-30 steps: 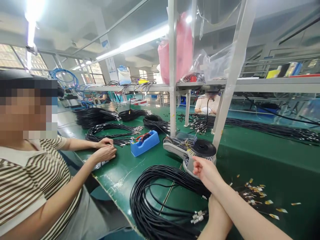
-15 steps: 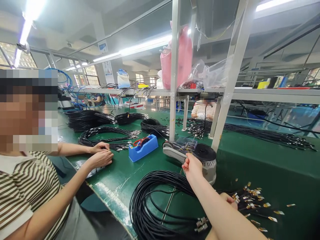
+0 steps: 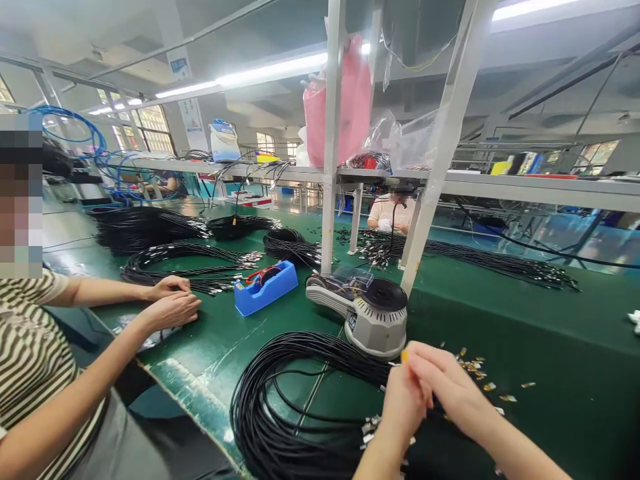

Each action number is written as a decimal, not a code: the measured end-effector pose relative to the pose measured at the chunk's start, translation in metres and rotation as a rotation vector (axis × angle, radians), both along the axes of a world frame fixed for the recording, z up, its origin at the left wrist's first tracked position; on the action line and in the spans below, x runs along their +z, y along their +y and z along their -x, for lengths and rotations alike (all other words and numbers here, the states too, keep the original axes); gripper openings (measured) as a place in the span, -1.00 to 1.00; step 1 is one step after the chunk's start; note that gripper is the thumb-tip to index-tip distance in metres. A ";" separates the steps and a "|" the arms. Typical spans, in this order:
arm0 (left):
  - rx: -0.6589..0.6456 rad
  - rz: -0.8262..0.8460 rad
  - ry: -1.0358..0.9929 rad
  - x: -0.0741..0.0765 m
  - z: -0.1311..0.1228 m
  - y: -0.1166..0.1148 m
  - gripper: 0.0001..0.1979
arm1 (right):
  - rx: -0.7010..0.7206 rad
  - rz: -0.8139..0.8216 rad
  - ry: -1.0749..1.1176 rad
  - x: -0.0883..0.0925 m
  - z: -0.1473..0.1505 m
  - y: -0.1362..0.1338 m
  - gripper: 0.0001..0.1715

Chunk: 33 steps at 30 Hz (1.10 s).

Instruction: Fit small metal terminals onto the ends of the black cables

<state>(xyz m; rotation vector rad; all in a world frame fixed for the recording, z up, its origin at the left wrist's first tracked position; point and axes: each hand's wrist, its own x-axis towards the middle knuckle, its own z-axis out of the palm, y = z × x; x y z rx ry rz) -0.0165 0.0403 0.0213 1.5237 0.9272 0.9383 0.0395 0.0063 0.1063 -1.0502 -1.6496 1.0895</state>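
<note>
In the head view, the left hand [image 3: 404, 404] and the right hand [image 3: 445, 387] are brought together just in front of the grey tape dispenser [image 3: 367, 312]. The fingers of both hands are closed, and a small yellow piece of tape [image 3: 404, 357] is pinched at the fingertips; which hand's fingers pinch it cannot be told. Under the hands lies a large coil of black cables [image 3: 295, 407] on the green table [image 3: 525, 320], with the cables' metal connectors [image 3: 373, 427] just below the left hand. Yellow tape scraps [image 3: 483, 377] are scattered on the table beside the right hand.

A blue tape holder [image 3: 265, 287] containing red and black loops stands left of the dispenser. Further left, a co-worker's hands [image 3: 170, 300] are held close together at the table edge, near another cable bundle [image 3: 185, 263]. A white post [image 3: 330, 133] rises behind the dispenser, and a pink bag [image 3: 353, 100] sits on the shelf [image 3: 500, 183] above.
</note>
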 end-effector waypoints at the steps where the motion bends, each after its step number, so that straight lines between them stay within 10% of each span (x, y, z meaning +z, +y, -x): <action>1: 0.001 0.048 -0.053 0.002 0.002 0.000 -0.83 | -0.034 0.002 -0.020 -0.002 -0.019 -0.003 -0.59; 13: 0.030 0.239 -0.185 0.006 0.005 -0.007 -0.88 | -0.123 -0.016 -0.219 -0.066 -0.076 -0.003 -0.64; 33: 0.056 0.174 -0.130 0.006 0.005 -0.008 -0.90 | -0.098 -0.138 -0.323 -0.075 -0.079 0.011 -0.60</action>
